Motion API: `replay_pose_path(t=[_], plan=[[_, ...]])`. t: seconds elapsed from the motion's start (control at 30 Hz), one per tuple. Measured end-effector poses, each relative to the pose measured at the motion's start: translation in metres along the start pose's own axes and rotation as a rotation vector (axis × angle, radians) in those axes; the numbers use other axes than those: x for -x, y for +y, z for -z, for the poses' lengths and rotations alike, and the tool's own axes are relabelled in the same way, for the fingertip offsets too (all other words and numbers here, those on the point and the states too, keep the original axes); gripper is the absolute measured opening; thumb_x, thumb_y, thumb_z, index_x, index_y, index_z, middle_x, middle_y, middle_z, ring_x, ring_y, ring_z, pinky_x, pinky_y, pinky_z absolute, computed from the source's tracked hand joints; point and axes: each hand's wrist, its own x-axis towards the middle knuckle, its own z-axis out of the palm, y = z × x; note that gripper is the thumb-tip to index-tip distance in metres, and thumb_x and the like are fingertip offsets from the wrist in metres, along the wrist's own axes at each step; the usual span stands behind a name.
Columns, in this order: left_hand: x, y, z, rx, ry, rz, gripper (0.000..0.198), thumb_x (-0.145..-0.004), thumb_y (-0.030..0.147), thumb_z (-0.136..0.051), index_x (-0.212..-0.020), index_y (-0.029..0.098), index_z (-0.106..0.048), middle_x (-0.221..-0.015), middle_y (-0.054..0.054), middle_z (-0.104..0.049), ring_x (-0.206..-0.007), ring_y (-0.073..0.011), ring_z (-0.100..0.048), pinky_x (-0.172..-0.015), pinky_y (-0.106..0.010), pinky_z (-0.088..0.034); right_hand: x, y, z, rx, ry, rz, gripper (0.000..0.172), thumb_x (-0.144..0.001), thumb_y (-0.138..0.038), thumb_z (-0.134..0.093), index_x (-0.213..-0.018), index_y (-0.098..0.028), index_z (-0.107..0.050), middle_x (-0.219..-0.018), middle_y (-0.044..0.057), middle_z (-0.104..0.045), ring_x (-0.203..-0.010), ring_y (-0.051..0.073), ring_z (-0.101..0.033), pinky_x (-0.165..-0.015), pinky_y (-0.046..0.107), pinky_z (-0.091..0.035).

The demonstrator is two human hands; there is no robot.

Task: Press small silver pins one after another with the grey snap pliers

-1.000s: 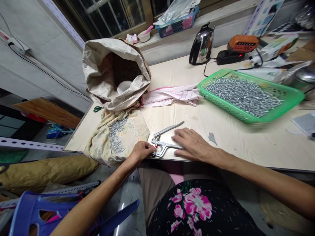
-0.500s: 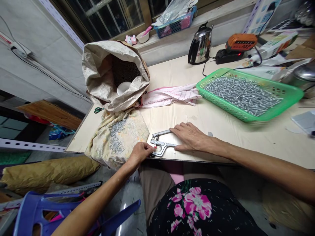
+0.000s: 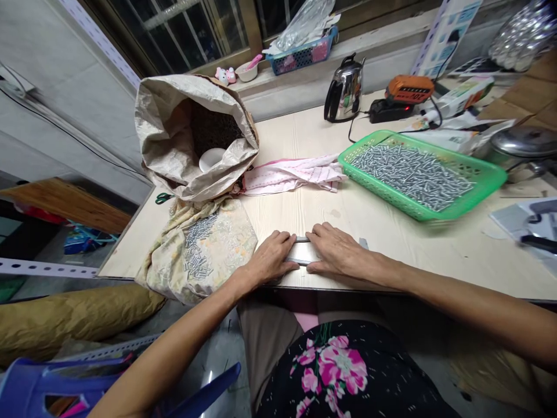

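On the table's front edge lies a pair of grey hand pliers [image 3: 300, 262] with two long handles. My left hand [image 3: 273, 256] is wrapped over the head end and hides it. The fingers and thumb of my right hand [image 3: 335, 249] grip the two handles near their ends, with the handles spread apart. To the left, small silver metal pins [image 3: 198, 249] are scattered on a yellowish patterned cloth [image 3: 237, 232]. Many similar pins fill the green basket [image 3: 489, 174] on the right.
A large open sack [image 3: 159, 133] with a white bowl [image 3: 212, 158] inside stands behind the cloth. A pink-striped towel [image 3: 291, 174], a kettle [image 3: 346, 90] and an orange battery on a charger [image 3: 409, 88] sit further back. Green-handled scissors [image 3: 163, 198] lie left.
My left hand has gone from pinching at a small red spot on the pliers' head to covering that end. My right hand stays on the handles. The view has shifted slightly.
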Motion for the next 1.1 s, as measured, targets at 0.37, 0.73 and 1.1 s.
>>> replay_pose_path(t=[0.37,0.73,1.1], plan=[[-0.003,0.012,-0.008,0.015,0.059,0.132,0.012,-0.090,0.028,-0.058,-0.085,0.017,-0.060,-0.089,-0.006,-0.060,-0.093,-0.0231,-0.054,-0.083,-0.037,-0.047,-0.012,-0.003,-0.017,0.082,-0.054,0.043,0.013,-0.094,-0.021,-0.051,-0.084,-0.016,-0.058,-0.084,0.006,-0.058,-0.078,0.019,-0.049,-0.073,0.032,-0.037],[0.029,0.052,-0.068,0.040,0.349,0.033,0.043,-0.095,0.034,-0.049,-0.135,0.018,-0.047,-0.144,-0.016,-0.048,-0.142,-0.0305,-0.033,-0.112,-0.056,-0.034,-0.026,0.043,-0.006,0.051,-0.001,0.070,0.021,-0.096,-0.030,-0.050,-0.095,-0.015,-0.065,-0.092,0.010,-0.060,-0.085,0.021,-0.052,-0.077,0.033,-0.036],[0.031,0.057,-0.071,0.188,0.343,0.059,0.051,-0.094,0.045,-0.049,-0.133,0.012,-0.051,-0.135,-0.019,-0.055,-0.134,-0.0320,-0.044,-0.112,-0.054,-0.033,-0.070,-0.030,-0.002,0.163,0.000,0.341,0.010,-0.088,-0.025,-0.060,-0.094,-0.024,-0.068,-0.097,0.006,-0.060,-0.091,0.023,-0.046,-0.074,0.034,-0.033]])
